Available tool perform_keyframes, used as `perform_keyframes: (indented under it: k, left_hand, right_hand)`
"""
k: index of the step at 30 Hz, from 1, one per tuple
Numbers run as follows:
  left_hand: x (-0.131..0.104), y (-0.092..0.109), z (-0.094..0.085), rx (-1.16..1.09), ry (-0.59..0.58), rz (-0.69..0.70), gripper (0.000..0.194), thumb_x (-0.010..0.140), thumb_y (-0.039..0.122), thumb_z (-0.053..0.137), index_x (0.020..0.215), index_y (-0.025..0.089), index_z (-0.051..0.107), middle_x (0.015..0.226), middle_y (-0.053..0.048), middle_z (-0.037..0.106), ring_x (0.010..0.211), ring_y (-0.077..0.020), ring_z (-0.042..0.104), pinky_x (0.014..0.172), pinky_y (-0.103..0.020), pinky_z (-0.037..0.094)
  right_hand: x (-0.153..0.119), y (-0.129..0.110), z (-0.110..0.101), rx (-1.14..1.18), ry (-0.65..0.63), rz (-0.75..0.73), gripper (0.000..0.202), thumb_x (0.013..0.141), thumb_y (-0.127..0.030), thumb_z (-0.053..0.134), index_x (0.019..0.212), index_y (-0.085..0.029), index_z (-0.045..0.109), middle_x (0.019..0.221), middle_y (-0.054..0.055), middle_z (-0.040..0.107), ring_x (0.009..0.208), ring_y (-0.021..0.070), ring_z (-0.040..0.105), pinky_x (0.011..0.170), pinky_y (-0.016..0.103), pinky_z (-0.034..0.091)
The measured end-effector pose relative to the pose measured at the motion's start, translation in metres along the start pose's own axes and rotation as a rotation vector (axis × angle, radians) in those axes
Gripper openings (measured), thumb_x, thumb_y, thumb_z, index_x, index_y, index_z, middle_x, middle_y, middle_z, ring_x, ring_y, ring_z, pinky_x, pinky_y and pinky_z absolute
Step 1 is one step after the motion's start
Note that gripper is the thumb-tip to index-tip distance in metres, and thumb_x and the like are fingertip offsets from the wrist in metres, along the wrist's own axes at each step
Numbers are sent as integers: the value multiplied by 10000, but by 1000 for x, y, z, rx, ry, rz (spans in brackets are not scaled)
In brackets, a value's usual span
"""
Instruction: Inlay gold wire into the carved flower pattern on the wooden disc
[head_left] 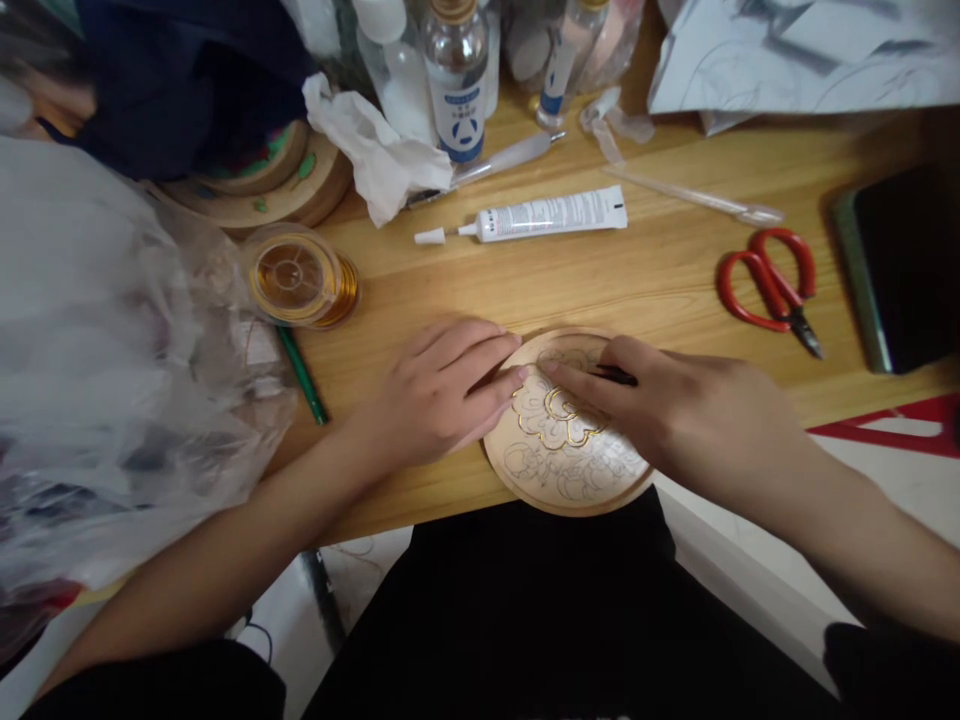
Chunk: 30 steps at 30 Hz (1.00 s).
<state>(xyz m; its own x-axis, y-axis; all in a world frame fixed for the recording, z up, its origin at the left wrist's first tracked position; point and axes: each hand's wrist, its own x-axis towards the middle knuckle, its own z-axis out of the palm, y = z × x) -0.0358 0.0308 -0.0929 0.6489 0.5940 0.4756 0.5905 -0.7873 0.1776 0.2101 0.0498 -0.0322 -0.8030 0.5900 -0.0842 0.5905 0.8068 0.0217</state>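
Note:
A round wooden board (529, 487) lies at the table's front edge, slightly overhanging it. Its face carries a pencilled flower pattern, and gold wire (541, 438) follows some of the lines. My left hand (442, 395) grips the board's left rim, thumb and fingertips pressed on its upper left part beside the wire. Over the board's right side, my right hand (667, 400) is closed around a slim dark tool (616, 374). Most of that tool is hidden in the hand, so its kind is unclear. The right fingertips touch the upper middle of the pattern.
Beyond the board lie a white glue tube (551, 215), its cap (430, 237) and a plastic dropper (697, 195). Red-handled scissors (776, 285) and a phone (900, 270) are right. A gold wire spool (304, 280), green pencil (301, 375) and plastic bag (112, 380) are left; bottles (457, 85) stand behind.

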Motion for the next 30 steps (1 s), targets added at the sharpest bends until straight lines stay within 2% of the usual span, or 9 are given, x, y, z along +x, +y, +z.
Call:
perform_keyframes:
  k: [13, 18, 24, 27, 30]
  left_hand:
    - [1, 0, -2, 6, -16, -1, 134, 920, 227, 643, 1034, 167, 682, 1105, -71, 717, 1027, -217, 658, 899, -359, 563]
    - [2, 0, -3, -8, -32, -5, 130, 925, 226, 632, 1025, 158, 679, 1104, -77, 722, 1021, -235, 668, 882, -366, 573]
    - [-1, -2, -3, -52, -70, -25, 187, 914, 244, 645, 1080, 158, 664, 1189, -87, 691, 1096, -255, 636, 931, -403, 560]
    - [-4, -3, -3, -90, -104, -44, 239, 928, 256, 624, 1144, 158, 651, 1235, -127, 662, 1161, -274, 595, 952, -431, 536]
    - [-5, -4, -3, -79, -124, -41, 242, 933, 264, 615, 1155, 174, 647, 1247, -123, 658, 1167, -281, 593, 949, -435, 533]
  right_hand:
    - [2, 3, 6, -62, 88, -75, 440, 938, -42, 396, 1203, -235, 690, 825, 21, 716, 445, 100, 480, 461, 249, 274]
    - [0, 4, 10, -80, 117, -93, 440, 930, -19, 422, 1193, -239, 698, 911, 30, 742, 461, 93, 485, 466, 254, 274]
    - [-4, 4, 17, -59, 131, -86, 339, 944, -110, 527, 1220, -233, 679, 974, 41, 741, 491, 94, 494, 477, 261, 279]
    - [-5, 3, 19, -48, 141, -75, 296, 948, -158, 558, 1204, -234, 683, 944, 37, 735, 510, 98, 510, 483, 261, 281]
    - [-4, 3, 19, -38, 141, -74, 283, 946, -156, 558, 1183, -235, 692, 911, 35, 726, 514, 97, 506, 483, 262, 266]
